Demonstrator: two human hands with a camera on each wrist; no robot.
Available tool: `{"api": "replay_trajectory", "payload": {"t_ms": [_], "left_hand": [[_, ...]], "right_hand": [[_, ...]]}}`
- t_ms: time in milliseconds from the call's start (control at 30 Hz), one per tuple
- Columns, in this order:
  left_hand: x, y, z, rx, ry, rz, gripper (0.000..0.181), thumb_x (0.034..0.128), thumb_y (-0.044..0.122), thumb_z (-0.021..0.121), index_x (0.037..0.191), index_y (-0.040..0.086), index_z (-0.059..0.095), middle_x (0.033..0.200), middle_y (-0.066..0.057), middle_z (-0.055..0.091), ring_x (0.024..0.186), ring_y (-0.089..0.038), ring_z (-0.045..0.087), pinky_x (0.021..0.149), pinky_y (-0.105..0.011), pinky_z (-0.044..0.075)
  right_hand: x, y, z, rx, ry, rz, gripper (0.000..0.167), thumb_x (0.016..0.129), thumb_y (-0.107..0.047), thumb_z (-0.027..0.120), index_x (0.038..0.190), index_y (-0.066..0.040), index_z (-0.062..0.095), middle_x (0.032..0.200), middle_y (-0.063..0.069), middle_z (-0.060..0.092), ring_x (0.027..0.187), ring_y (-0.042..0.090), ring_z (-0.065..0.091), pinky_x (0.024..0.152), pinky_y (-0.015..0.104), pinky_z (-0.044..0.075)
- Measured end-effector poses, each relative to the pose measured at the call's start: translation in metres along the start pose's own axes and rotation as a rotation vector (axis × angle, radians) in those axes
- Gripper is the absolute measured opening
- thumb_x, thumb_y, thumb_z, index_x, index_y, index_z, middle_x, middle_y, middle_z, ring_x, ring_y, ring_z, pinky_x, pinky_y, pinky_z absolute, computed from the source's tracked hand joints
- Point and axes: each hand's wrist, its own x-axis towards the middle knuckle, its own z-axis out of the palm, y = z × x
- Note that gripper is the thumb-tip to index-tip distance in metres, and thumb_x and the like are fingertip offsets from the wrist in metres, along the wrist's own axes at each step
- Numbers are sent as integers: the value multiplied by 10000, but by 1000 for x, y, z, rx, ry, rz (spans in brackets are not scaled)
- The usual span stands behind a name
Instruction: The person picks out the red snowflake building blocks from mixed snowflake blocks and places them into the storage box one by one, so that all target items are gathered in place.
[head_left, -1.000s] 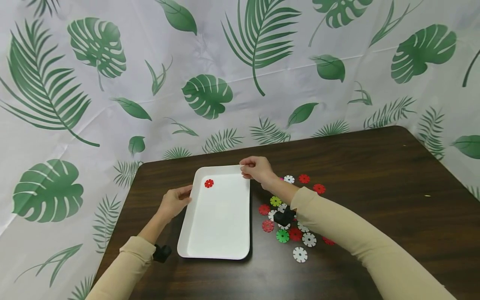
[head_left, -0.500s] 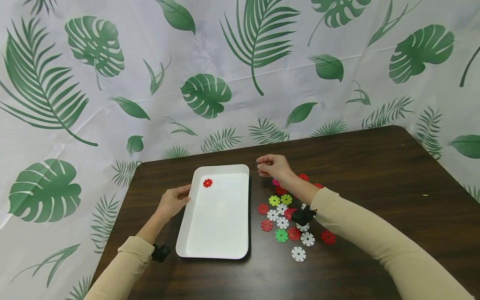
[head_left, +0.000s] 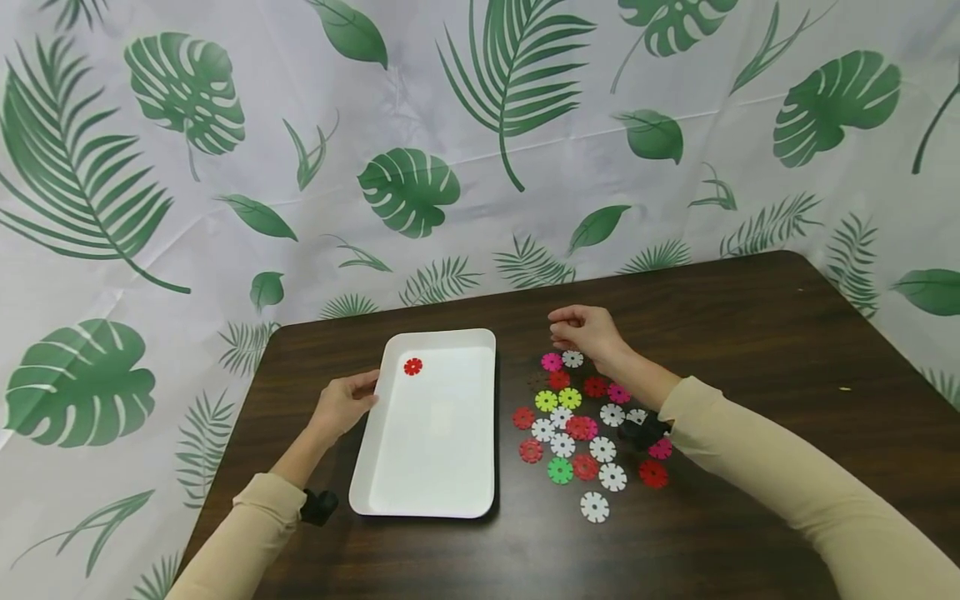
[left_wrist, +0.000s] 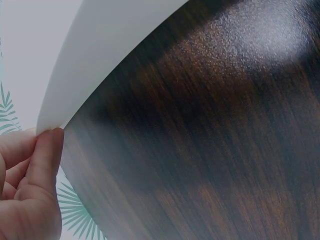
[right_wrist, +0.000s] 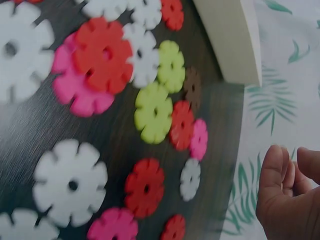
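A white rectangular tray [head_left: 435, 433] lies on the table. Near its far left corner is one red notched disc [head_left: 413, 367]. My left hand [head_left: 343, 407] pinches the tray's left rim between thumb and fingers, as the left wrist view also shows with the hand [left_wrist: 35, 185] at the tray edge [left_wrist: 95, 65]. Above the far end of the loose discs hovers my right hand [head_left: 590, 333], its fingers loosely bent. In the right wrist view a gap separates the thumb from the fingers of this hand [right_wrist: 290, 195], and nothing is held there.
Right of the tray, several notched plastic discs are scattered: white [head_left: 595, 507], green [head_left: 560, 471], yellow [head_left: 546, 401], pink [head_left: 551, 362], red [head_left: 653, 473] and brown [right_wrist: 192, 89]. Some overlap. Behind the dark wooden table [head_left: 720, 317] hangs a leaf-patterned cloth [head_left: 300, 125].
My right hand has left the tray's far right corner and moved right, over the discs, uncovering more of them. The left hand stays on the tray's rim.
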Motion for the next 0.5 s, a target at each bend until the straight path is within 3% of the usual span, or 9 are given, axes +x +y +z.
{"api": "replay_trajectory", "payload": {"t_ms": [300, 500], "left_hand": [[2, -3, 1, 9, 10, 3, 431, 875, -41, 584, 1298, -71, 512, 1200, -273, 593, 1004, -340, 618, 836, -404, 542], [2, -3, 2, 10, 13, -5, 429, 877, -42, 583, 1299, -69, 512, 1204, -271, 591, 1002, -338, 618, 845, -407, 538]], "right_hand": [[-9, 10, -27, -17, 59, 25, 342, 934, -32, 541, 1253, 90, 512, 983, 117, 563, 918, 221, 648, 858, 367, 526], [-15, 18, -41, -31, 79, 21, 353, 929, -43, 555, 1249, 98, 513, 967, 102, 573, 873, 182, 658, 808, 312, 552]]}}
